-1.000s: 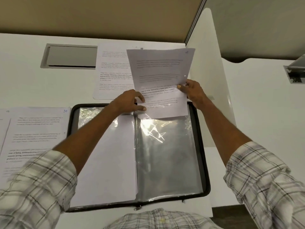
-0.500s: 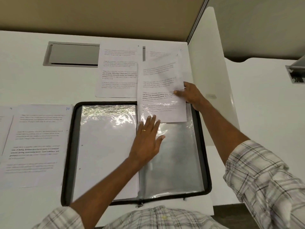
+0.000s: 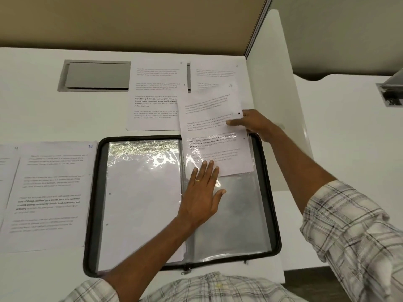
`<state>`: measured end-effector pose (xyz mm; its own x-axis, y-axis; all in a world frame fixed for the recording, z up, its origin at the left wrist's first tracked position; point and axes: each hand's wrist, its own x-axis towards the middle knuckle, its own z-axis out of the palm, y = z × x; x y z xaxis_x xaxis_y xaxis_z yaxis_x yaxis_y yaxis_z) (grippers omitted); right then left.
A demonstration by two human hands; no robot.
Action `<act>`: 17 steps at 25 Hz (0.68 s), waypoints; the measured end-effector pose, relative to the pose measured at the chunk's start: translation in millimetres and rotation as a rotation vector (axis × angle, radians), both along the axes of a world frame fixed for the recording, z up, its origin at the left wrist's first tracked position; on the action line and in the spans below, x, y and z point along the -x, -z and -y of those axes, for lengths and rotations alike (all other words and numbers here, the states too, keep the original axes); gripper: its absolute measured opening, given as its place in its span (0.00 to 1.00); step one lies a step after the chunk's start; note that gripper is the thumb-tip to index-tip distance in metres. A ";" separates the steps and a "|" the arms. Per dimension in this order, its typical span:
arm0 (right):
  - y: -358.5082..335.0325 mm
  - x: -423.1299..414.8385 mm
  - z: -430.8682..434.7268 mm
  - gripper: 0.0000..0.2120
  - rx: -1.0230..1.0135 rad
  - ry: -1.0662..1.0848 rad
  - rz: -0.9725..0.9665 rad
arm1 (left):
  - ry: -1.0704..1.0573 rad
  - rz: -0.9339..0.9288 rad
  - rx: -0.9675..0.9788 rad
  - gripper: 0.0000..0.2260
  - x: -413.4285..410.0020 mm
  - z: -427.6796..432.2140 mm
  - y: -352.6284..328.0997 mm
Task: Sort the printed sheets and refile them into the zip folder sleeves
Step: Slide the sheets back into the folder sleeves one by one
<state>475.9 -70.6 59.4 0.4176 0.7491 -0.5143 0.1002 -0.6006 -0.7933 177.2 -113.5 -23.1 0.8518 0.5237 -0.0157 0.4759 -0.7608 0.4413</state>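
A black zip folder (image 3: 93, 203) lies open on the white desk. Its left sleeve (image 3: 144, 203) holds a white sheet; its right sleeve (image 3: 237, 214) is clear plastic. A printed sheet (image 3: 213, 131) sits partway down in the top of the right sleeve, slightly tilted. My right hand (image 3: 255, 125) pinches the sheet's right edge, thumb on top. My left hand (image 3: 202, 192) lies flat with straight fingers on the right sleeve near the spine, fingertips at the sheet's lower edge.
Two printed sheets (image 3: 157, 97) (image 3: 216, 73) lie beyond the folder. More sheets, numbered 9 (image 3: 6, 171) and 10 (image 3: 52, 192), lie left of it. A grey cable hatch (image 3: 96, 76) is set in the desk. A white divider panel (image 3: 281, 94) stands at the right.
My left hand let go of the sheet's left edge and came down flat on the right sleeve. The sheet dropped from raised in the air to lower, into the sleeve's top.
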 end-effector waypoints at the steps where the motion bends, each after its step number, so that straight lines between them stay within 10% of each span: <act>1: -0.5 -0.7 -1.2 0.20 -0.078 0.040 -0.044 | 0.003 -0.003 -0.002 0.31 -0.2 1.2 0.2; 7: -2.5 -4.2 -10.4 0.12 0.275 -0.238 0.186 | -0.034 0.020 0.033 0.33 -2.4 4.8 2.9; 12: -16.1 -5.8 -22.9 0.18 0.026 -0.107 0.158 | -0.005 -0.007 -0.010 0.32 -1.1 9.7 4.9; 17: -22.0 -24.0 -69.2 0.20 0.019 -0.266 0.565 | 0.008 -0.041 -0.041 0.32 -0.5 14.2 10.0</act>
